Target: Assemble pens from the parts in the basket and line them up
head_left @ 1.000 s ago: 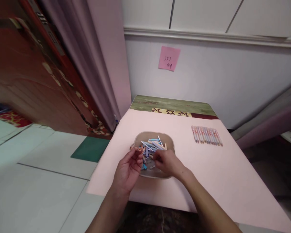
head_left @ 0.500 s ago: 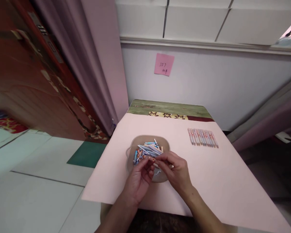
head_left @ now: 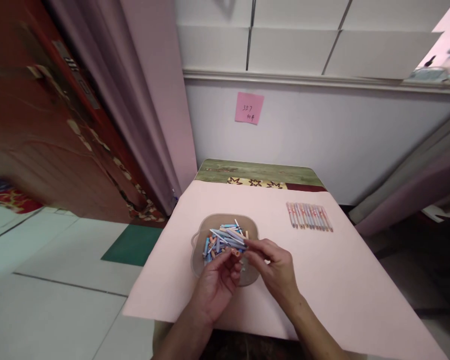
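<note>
My left hand (head_left: 219, 285) pinches a small orange pen part (head_left: 235, 252) between thumb and fingers, over the near side of a bin. Just right of it, my right hand (head_left: 273, 265) has thumb and index finger closed together; anything between them is too small to make out. Below both hands stands the translucent plastic bin (head_left: 253, 227), with loose pen parts (head_left: 225, 237) in blue, lilac, white and orange heaped inside. A row of pens (head_left: 310, 216) with printed clear barrels lies side by side to the right.
A pale pink sheet (head_left: 345, 280) covers most of the table, whose green patterned top (head_left: 262, 170) shows at the back. Behind it is a white wall with a pink note (head_left: 249, 108). A curtain (head_left: 153, 100) and a brown door (head_left: 60, 125) stand left.
The view has shifted slightly, so the scene sits a little lower and further left. My right fingertips are slightly further from the orange pen part, which stays in my left hand.
</note>
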Demonstrator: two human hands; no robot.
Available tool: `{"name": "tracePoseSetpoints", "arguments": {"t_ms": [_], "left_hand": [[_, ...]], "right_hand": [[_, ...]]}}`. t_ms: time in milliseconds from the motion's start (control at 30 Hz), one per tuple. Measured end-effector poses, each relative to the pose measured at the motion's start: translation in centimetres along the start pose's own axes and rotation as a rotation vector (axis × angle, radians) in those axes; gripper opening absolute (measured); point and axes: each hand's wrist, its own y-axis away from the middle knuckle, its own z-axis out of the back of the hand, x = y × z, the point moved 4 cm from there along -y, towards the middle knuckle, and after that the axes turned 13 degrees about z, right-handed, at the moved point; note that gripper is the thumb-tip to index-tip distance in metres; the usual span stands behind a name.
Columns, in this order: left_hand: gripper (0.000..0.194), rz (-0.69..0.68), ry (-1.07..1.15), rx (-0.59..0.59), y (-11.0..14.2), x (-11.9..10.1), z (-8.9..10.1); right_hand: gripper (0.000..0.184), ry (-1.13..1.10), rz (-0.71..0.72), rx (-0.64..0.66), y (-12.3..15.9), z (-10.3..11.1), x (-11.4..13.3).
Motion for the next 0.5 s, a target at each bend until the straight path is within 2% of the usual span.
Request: {"name": "tracePoseSetpoints", "arguments": {"t_ms": [67, 133, 233, 300, 367, 433, 500], "left_hand": [[0.009, -0.062, 0.006, 0.030, 0.5, -1.8, -0.4], [0.011, -0.158, 0.019, 0.042, 1.1, -3.9, -0.6], [0.012, -0.207, 0.040, 0.044, 1.1, -6.2, -0.5], [0.012, -0.179, 0.037, 0.041, 0.6, -6.7, -0.3], [0.013, -0.139, 0.027, 0.048, -0.1, -6.6, -0.3], [0.014, -0.109, 0.017, 0.034, -0.8, -6.2, -0.5], [0.014, -0.092, 0.003, 0.011, -1.3, -5.8, -0.9]], "right_hand": [[0.022, 0.024, -0.062, -0.056, -0.6, 1.4, -0.6], [0.026, 0.158, -0.087, -0.064, -1.0, 2.5, -1.4], [0.033, 0.499, -0.187, 0.045, -0.9, 3.0, -3.5], [0.045, 0.651, -0.324, 0.170, -0.2, 2.4, -5.2], [0.049, 0.647, -0.402, 0.296, 0.6, 1.2, -6.6], [0.034, 0.565, -0.405, 0.383, 1.0, -0.1, -7.5], [0.026, 0.505, -0.385, 0.406, 1.2, -0.9, -8.1]]}}
